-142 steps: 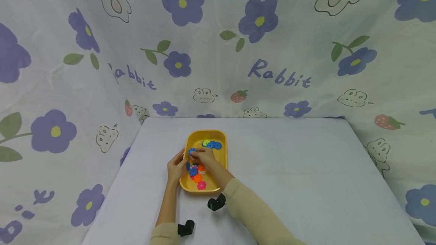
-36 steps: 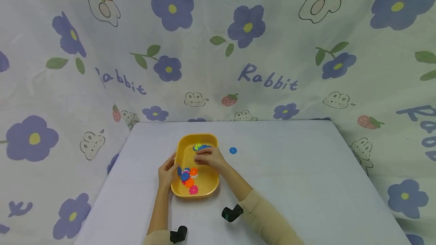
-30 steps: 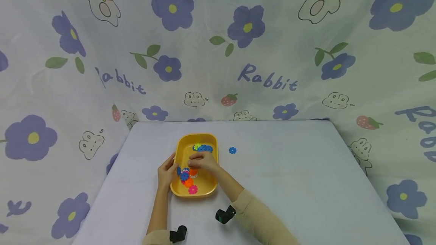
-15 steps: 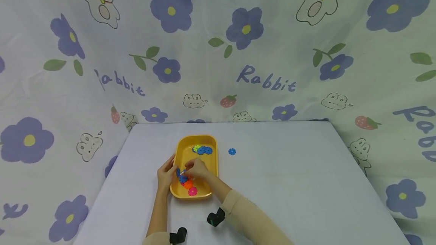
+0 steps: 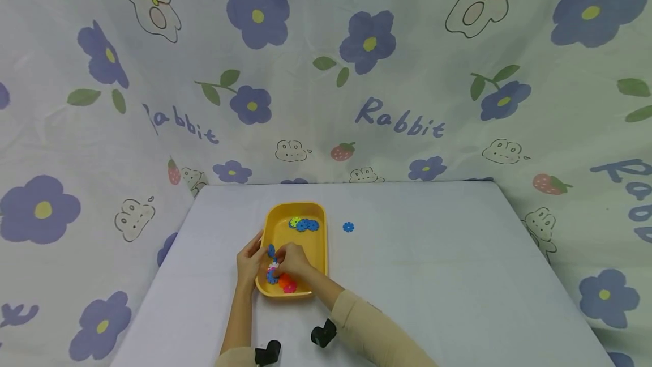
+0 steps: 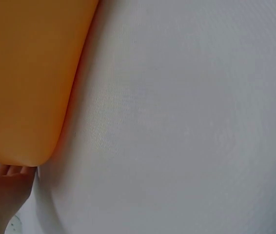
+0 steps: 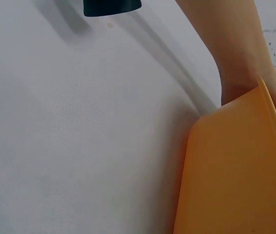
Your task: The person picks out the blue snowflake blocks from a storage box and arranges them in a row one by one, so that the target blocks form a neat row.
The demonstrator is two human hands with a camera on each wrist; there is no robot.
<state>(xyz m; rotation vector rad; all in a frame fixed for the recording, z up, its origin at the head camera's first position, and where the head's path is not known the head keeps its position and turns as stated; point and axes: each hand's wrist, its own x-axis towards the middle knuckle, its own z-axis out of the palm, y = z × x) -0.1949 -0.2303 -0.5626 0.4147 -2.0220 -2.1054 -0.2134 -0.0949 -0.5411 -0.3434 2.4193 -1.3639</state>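
A yellow tray (image 5: 318, 248) stands on the white table with flower-shaped plastic discs in it. My left hand (image 5: 249, 260) grips the tray's left rim, its thumb at the edge. Inside the tray my right hand (image 5: 292, 259) reaches down with bent fingers into the front-left pile. There lie blue discs (image 5: 272, 277), an orange disc (image 5: 284, 281), a pink disc (image 5: 290, 287) and a white piece partly covered by the fingers. Whether these fingers pinch a disc cannot be made out. In the right wrist view, the tray wall (image 7: 235, 165) hides the fingertips.
Blue discs (image 5: 308, 225) and a yellow-green disc (image 5: 295, 222) lie at the tray's far end. One blue disc (image 5: 348, 227) lies on the table (image 5: 433, 265) right of the tray. A patterned cloth (image 5: 326, 72) hangs behind the table.
A blue disc, earlier in the right hand, now lies on the table. The right hand has moved from the tray's far end into the front-left pile, where discs have shifted. The left hand stays.
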